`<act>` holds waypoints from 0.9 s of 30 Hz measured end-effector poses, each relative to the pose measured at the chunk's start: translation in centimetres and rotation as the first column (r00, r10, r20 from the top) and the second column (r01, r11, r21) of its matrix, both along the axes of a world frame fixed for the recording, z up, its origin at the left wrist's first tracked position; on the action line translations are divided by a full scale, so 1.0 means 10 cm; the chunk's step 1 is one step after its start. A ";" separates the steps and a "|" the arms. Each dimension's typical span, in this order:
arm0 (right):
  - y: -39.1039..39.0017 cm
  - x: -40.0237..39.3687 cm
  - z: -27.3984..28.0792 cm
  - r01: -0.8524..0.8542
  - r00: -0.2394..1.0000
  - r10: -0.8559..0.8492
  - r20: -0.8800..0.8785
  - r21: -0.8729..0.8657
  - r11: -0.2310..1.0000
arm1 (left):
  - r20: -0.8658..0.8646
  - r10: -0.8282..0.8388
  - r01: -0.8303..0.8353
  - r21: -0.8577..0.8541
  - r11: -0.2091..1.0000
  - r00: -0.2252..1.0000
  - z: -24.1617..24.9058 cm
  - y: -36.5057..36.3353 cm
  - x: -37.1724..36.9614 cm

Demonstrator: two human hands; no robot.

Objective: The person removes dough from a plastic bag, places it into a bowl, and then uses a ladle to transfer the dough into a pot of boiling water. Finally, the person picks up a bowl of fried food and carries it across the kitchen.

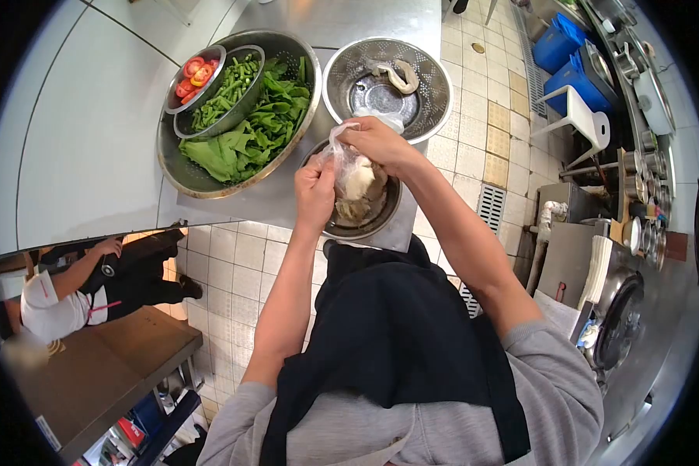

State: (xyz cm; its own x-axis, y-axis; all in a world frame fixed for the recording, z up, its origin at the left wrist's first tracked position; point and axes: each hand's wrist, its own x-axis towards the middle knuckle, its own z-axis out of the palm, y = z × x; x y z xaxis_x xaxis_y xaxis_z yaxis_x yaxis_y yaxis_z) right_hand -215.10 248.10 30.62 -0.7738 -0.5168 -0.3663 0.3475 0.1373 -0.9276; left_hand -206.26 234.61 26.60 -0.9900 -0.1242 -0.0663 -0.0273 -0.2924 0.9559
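Observation:
A clear plastic bag is pinched between my two hands over a metal bowl. My left hand grips the bag's near left edge with closed fingers. From the right, my right hand holds the bag's upper edge. Pale, whitish food shows at the bag, with greyish-brown pieces below it in the bowl. Just beyond my right hand stands a perforated metal colander with a pale, curled strip of food and some clear plastic inside.
At the left, a large colander holds leafy greens, a bowl of cut green stalks and a bowl of sliced tomatoes. A person stands beyond a brown table. A white stool and blue bins stand at right.

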 end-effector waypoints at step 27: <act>0.09 0.35 0.11 0.070 0.982 -0.006 0.189 -0.331 0.941 | 0.312 -0.052 -0.093 0.432 0.897 0.949 0.04 0.03 0.24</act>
